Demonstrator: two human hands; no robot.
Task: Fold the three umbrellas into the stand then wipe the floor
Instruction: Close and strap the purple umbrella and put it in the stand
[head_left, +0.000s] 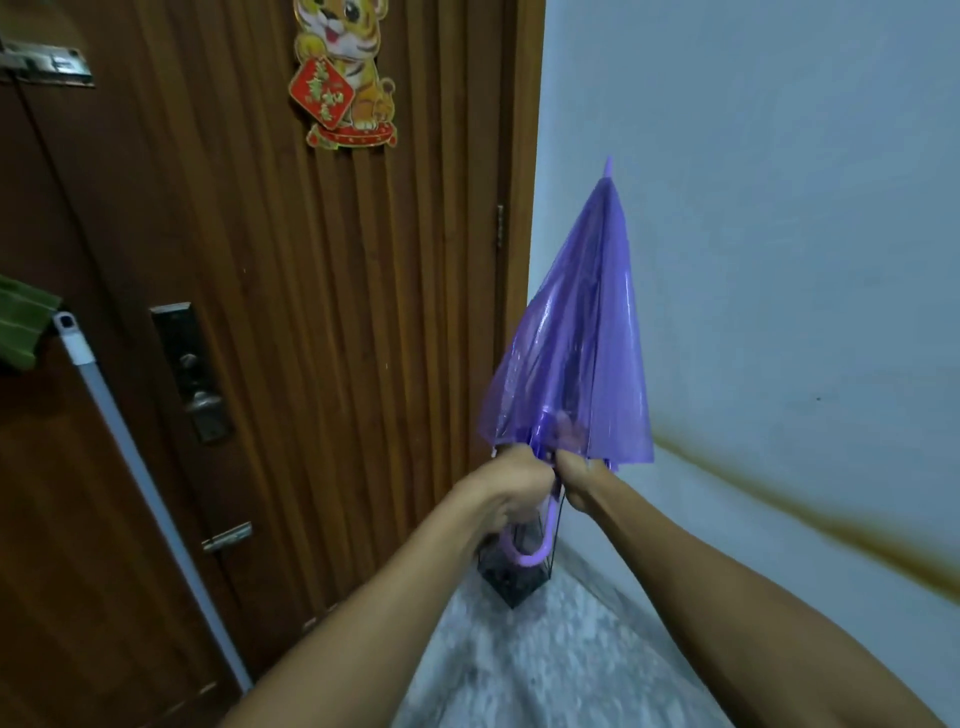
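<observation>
I see purple umbrella (576, 332) tip-up, half-collapsed | left hand (511, 486) clenched on shaft, right hand (579, 480) closed at runner | stand (514, 577) directly below crook handle (530, 551)

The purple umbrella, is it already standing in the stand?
No, the purple umbrella is held up in the air, tip upward, by the left hand and right hand, above the stand.
</observation>
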